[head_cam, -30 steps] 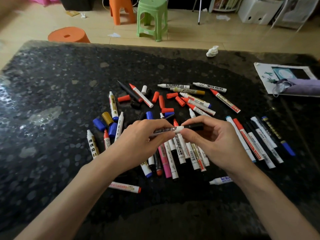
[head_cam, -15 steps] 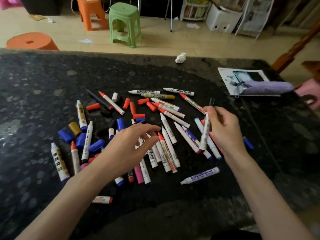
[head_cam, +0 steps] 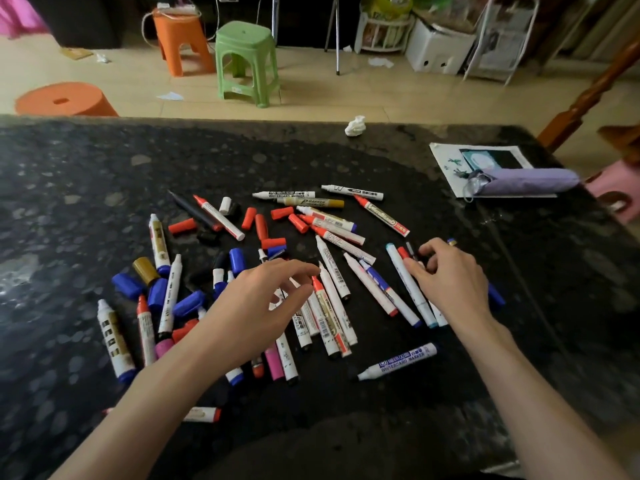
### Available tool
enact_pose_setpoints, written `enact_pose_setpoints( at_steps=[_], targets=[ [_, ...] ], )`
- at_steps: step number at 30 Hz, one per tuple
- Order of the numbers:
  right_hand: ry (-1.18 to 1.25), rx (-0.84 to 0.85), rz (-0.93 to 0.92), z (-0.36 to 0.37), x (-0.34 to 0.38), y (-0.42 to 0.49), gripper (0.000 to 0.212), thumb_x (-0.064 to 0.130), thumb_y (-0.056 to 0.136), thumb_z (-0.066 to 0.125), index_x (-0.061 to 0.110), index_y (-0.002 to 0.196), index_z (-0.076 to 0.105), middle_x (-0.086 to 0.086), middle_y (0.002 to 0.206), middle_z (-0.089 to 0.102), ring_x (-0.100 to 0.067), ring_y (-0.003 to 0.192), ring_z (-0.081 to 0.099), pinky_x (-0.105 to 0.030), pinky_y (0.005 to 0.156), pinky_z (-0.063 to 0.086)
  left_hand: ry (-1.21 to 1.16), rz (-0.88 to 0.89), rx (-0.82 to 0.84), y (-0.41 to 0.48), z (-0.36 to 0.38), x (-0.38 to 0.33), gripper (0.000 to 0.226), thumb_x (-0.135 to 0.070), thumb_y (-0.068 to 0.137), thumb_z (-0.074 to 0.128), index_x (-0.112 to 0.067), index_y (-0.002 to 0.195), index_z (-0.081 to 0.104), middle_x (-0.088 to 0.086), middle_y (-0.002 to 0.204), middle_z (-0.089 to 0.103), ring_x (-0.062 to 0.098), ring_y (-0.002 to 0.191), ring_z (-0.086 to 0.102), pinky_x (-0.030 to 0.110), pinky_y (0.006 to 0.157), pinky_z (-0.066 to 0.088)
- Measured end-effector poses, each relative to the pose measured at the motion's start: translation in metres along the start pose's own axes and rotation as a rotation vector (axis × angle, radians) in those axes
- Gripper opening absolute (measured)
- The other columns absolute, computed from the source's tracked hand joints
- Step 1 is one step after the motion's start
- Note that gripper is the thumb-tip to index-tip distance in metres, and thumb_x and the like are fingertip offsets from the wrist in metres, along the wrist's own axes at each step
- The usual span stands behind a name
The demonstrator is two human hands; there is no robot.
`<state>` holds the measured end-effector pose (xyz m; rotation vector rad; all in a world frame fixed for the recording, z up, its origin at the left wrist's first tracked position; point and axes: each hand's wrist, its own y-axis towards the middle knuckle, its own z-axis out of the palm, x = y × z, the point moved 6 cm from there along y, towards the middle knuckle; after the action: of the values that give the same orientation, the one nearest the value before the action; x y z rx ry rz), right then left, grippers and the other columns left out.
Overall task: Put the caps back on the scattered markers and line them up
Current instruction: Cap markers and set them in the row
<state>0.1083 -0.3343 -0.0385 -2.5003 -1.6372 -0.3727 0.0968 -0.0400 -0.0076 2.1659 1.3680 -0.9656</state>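
A: Task things, where?
B: A scattered heap of white-barrelled markers, most uncapped, sits mid-way across the black speckled stone bench. Loose red plastic caps lie at the heap's far side. Blue plastic caps and one gold cap are at its left edge. The row of capped markers is just right of the heap, side by side, caps pointing away.
A: Hands?
B: The left hand is palm down above the heap's near-middle, forearm in from lower left. Fingers are spread and loosely bent, thumb and forefinger apart, nothing held. Can't tell if the fingertips touch the markers below.
A: And the other?
B: The right hand is palm down over the row right of the heap, knuckles up, fingers curled down onto the markers. It covers much of the row. Gripping one or just resting on them, can't tell.
A: Rest?
B: A blue-lettered white marker lies alone at the heap's near side, uncapped. Far right of the heap, a lilac fabric pouch lies on a printed paper sheet. A crumpled white tissue sits beyond the heap.
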Motion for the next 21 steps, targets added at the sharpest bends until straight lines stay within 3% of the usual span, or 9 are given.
enact_pose_setpoints(
  at_steps=[4,7,13,21],
  targets=[
    [0.057,-0.002,-0.010,0.002,0.005,0.002,0.037,0.039,0.094,0.074,0.021,0.125,0.065,0.006,0.089,0.061,-0.015,0.087,0.062,-0.037,0.077,0.055,0.002,-0.017,-0.057,-0.001,-0.011,0.007,0.031,-0.032,0.103,0.055,-0.038,0.132,0.063,-0.025,0.109,0.066,-0.007,0.102,0.060,0.022,0.086,0.054],
    [0.099,-0.009,-0.041,0.004,0.015,0.002,0.035,0.038,0.093,0.075,0.025,0.123,0.063,0.006,0.090,0.062,-0.014,0.084,0.063,-0.035,0.073,0.054,0.002,-0.050,-0.106,-0.002,-0.021,0.016,0.029,-0.032,0.102,0.055,-0.038,0.129,0.066,-0.021,0.104,0.069,-0.004,0.097,0.064,0.025,0.085,0.056],
    [0.058,-0.019,-0.084,0.011,0.020,0.003,0.019,0.030,0.095,0.074,0.026,0.113,0.069,0.006,0.090,0.063,-0.005,0.071,0.056,-0.020,0.056,0.035,-0.001,-0.144,-0.183,-0.005,-0.038,0.034,0.026,-0.028,0.102,0.057,-0.038,0.123,0.069,-0.024,0.102,0.069,-0.006,0.096,0.065,0.016,0.077,0.052],
    [0.097,-0.086,-0.088,0.013,0.028,0.016,0.015,0.030,0.094,0.074,0.023,0.108,0.072,0.004,0.093,0.066,-0.011,0.079,0.062,-0.024,0.062,0.042,-0.034,-0.178,-0.239,-0.007,-0.049,0.037,0.025,-0.025,0.103,0.057,-0.036,0.121,0.070,-0.020,0.102,0.072,0.000,0.093,0.068,0.035,0.080,0.060]
  ],
)
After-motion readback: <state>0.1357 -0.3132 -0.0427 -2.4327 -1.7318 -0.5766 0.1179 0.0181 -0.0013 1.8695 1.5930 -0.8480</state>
